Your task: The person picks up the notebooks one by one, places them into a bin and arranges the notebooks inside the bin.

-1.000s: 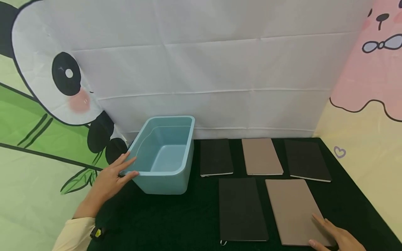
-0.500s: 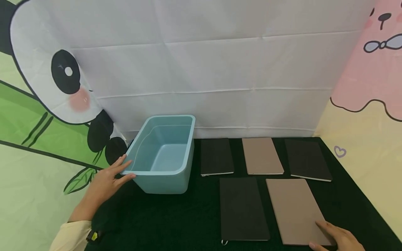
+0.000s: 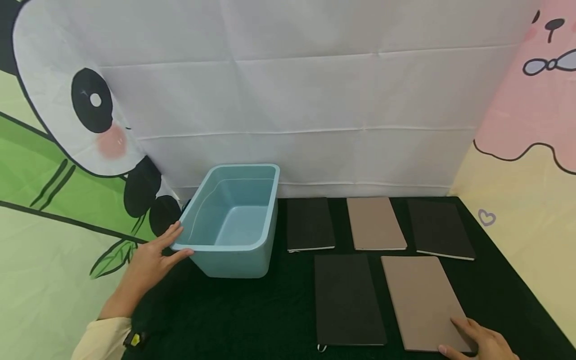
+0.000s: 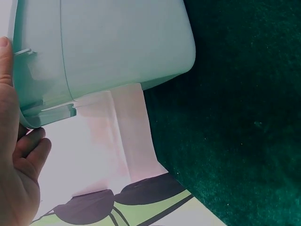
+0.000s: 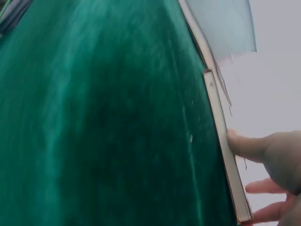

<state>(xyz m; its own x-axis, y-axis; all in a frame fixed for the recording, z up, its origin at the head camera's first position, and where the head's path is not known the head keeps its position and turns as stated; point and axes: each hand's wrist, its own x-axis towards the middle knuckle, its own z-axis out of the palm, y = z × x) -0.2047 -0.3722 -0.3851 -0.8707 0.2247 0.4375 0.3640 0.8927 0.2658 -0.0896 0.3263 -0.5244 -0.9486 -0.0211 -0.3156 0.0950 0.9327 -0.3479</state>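
A light blue plastic bin (image 3: pixel 234 262) stands on the dark green cloth left of centre. My left hand (image 3: pixel 148 267) holds its near left corner, thumb along the front rim and fingers along the side rim; in the left wrist view, the fingers (image 4: pixel 35 148) bend in below the rim. At lower right lies a large beige notebook (image 3: pixel 418 295). My right hand (image 3: pixel 488 342) grips its near right corner, index finger over the cover and thumb at the near edge. The right wrist view shows the thumb (image 5: pixel 249 146) against that edge.
A large black notebook (image 3: pixel 348 300) lies left of the beige one. Behind them are a small black notebook (image 3: pixel 309 222), a small beige notebook (image 3: pixel 374 222) and another black notebook (image 3: pixel 438 227). A white cartoon-printed backdrop (image 3: pixel 292 100) rises behind the table.
My left fingers have drawn back from over the bin's inside to its corner rim. The right hand has settled closer onto the beige notebook's corner. The notebooks lie as before.
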